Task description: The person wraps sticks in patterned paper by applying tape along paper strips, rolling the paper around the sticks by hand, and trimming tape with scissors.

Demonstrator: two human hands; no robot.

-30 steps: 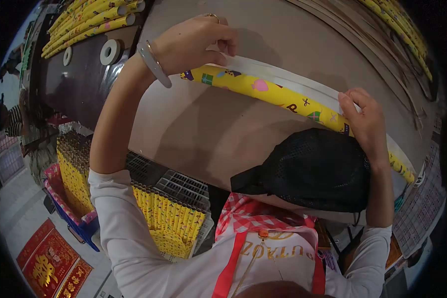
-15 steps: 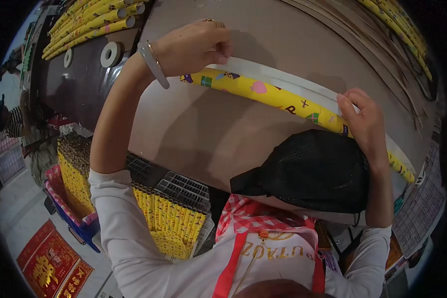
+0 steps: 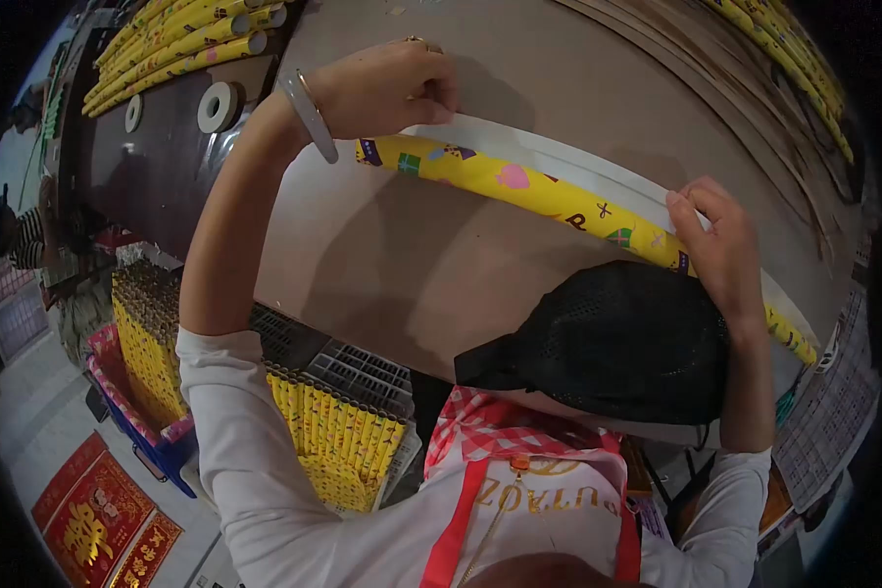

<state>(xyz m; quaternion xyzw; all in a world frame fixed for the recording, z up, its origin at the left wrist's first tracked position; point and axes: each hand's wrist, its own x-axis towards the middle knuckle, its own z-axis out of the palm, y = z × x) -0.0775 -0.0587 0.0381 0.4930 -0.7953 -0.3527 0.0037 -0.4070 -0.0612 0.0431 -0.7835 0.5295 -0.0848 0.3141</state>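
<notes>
Yellow roll (image 3: 514, 176) — black mesh (image 3: 632, 338) near; strips (image 3: 691, 64) beyond.

L hand (image 3: 392, 86): tighter curl vs prev

Dim-ish indoor light. Soft shadows on table (image 3: 578, 78); glare patch on dark tabletop (image 3: 167, 176), glints on red poster (image 3: 93, 510). Yellow tube (image 3: 539, 186) fairly sharp. Heavy fisheye: edges bent, corners black, far L bg soft/dark.

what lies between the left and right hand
Head view: the yellow printed roll and the white strip along it lie between left hand and right hand.
</notes>
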